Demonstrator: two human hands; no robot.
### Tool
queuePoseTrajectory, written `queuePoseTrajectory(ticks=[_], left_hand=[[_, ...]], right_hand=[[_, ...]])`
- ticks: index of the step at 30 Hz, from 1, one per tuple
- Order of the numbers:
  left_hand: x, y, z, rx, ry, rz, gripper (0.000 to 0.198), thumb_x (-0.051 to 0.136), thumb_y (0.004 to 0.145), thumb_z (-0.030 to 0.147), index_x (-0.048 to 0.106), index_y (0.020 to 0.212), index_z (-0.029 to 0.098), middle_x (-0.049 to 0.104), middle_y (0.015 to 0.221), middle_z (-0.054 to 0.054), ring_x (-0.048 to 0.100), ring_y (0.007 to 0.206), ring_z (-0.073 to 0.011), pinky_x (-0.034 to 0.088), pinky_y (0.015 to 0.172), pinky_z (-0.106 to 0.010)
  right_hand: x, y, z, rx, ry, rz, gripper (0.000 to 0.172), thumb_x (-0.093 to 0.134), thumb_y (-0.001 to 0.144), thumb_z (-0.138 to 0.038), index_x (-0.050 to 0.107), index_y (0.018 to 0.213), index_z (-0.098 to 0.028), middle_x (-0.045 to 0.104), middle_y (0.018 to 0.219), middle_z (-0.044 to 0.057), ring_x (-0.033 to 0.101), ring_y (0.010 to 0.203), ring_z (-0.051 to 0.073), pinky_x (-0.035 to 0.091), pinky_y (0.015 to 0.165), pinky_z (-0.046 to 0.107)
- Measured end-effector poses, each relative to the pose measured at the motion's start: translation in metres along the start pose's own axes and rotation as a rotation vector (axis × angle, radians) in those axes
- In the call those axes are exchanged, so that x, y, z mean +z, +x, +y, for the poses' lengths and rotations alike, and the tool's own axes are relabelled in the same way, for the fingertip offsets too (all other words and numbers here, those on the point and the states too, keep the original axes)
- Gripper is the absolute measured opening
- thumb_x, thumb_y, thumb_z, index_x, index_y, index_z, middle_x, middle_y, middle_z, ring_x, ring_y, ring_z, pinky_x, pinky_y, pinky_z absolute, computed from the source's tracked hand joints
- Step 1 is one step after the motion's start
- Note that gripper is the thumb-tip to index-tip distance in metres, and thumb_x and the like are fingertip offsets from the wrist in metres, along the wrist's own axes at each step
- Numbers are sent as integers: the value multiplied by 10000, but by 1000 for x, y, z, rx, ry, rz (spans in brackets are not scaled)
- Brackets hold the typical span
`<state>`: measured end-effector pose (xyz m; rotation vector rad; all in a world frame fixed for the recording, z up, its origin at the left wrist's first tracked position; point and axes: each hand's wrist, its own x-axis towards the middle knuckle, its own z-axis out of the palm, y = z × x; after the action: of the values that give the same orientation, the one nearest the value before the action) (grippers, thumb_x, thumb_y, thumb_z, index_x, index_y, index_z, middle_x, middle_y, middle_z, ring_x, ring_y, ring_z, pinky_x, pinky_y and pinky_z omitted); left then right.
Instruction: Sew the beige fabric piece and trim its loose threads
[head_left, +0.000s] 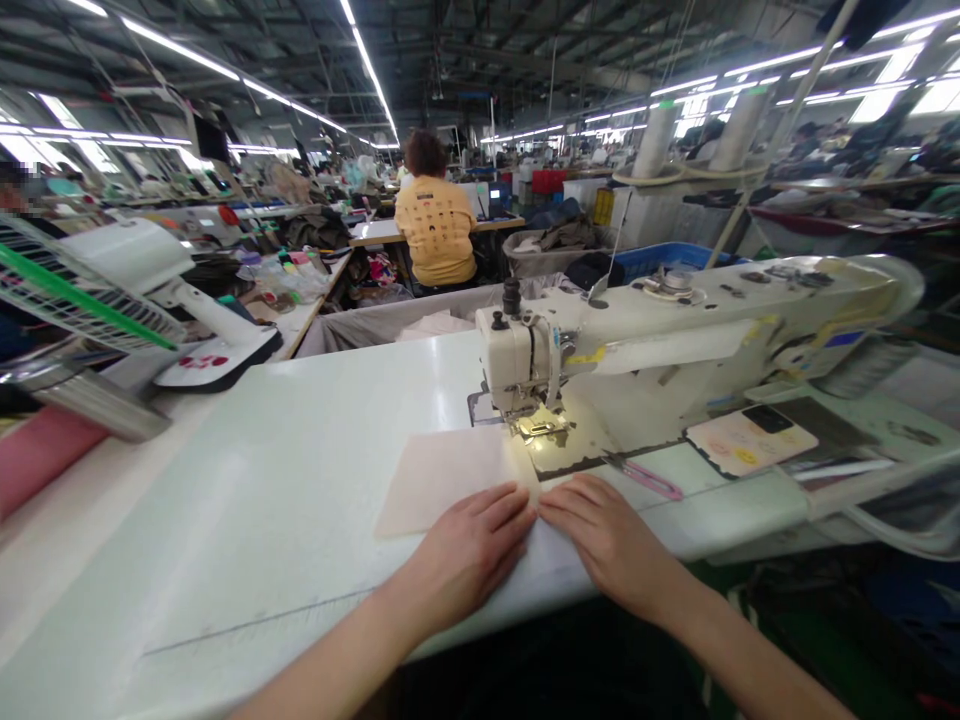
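Left hand (469, 555) and right hand (611, 535) lie flat and open, gripping nothing; beige fabric panel (442, 480), long axis left-right, touches left hand's fingertips, right end near presser foot (540, 425)

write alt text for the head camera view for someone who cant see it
The left hand and right hand rest side by side at the near edge of a pale beige fabric piece on a white sewing table, in front of the lit presser foot of an industrial sewing machine. Beyond, a co-worker in a yellow T-shirt sits in a large sewing workshop.
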<state>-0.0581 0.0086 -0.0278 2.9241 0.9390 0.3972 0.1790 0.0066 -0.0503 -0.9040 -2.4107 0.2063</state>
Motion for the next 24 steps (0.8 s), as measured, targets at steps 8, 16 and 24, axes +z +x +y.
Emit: queuePoseTrajectory(ticks=[8,16,24], left_hand=[[-1,4,-8,-20,-6,-27,371,402,1009,299,550,1321,162,591,1351,-76,541,1274,-238,478,1093,-386],[-2,10,-19,-30,-19,-24,349,442,988,285,558,1296,166,592,1340,-95,551,1262,-245,489,1070,-397],[-4,16,-35,-31,-16,-46,360,410,1002,312,568,1290,165,581,1347,-90,539,1265,-239,475,1076,-388]], right_hand=[[2,5,6,18,5,-17,419,468,913,-59,595,1282,-211,660,1210,60,542,1100,215,418,1066,481],[5,14,14,17,-47,-25,376,496,908,-74,618,1250,-171,660,1218,84,538,1074,219,450,1008,445],[6,26,22,22,-87,-39,371,473,918,-75,621,1243,-175,661,1199,91,543,1040,223,466,942,412]])
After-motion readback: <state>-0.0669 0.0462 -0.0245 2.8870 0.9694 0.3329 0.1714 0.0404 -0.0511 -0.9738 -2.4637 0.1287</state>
